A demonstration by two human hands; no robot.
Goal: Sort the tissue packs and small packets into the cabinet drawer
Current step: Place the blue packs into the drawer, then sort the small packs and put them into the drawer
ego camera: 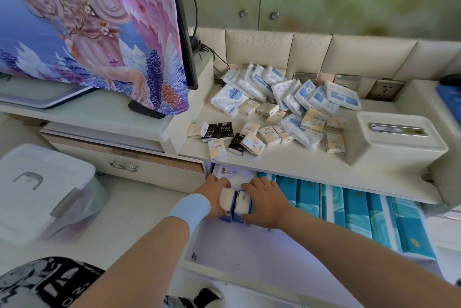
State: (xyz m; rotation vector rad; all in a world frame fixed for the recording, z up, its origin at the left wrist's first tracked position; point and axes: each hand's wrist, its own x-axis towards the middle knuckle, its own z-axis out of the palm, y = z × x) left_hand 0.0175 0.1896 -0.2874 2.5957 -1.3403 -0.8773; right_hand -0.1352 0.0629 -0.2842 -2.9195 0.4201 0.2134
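Note:
Both my hands are down in the open cabinet drawer (pixel 249 257). My left hand (pixel 215 191) and my right hand (pixel 265 198) press together on two white-and-blue tissue packs (pixel 235 204) standing on end at the drawer's left back. A larger white pack (pixel 230 174) lies behind them. Teal tissue packs (pixel 361 212) fill the drawer's right side in a row. On the countertop (pixel 287 160) above lies a heap of white-and-blue tissue packs (pixel 294 93) and several small cream and black "Face" packets (pixel 239 136).
A white tissue box (pixel 396 140) stands at the counter's right. A cloth-covered TV (pixel 99 33) sits on the stand to the left. On the floor at left is a translucent lidded storage bin (pixel 42 193). Wall sockets (pixel 384 89) line the counter's back.

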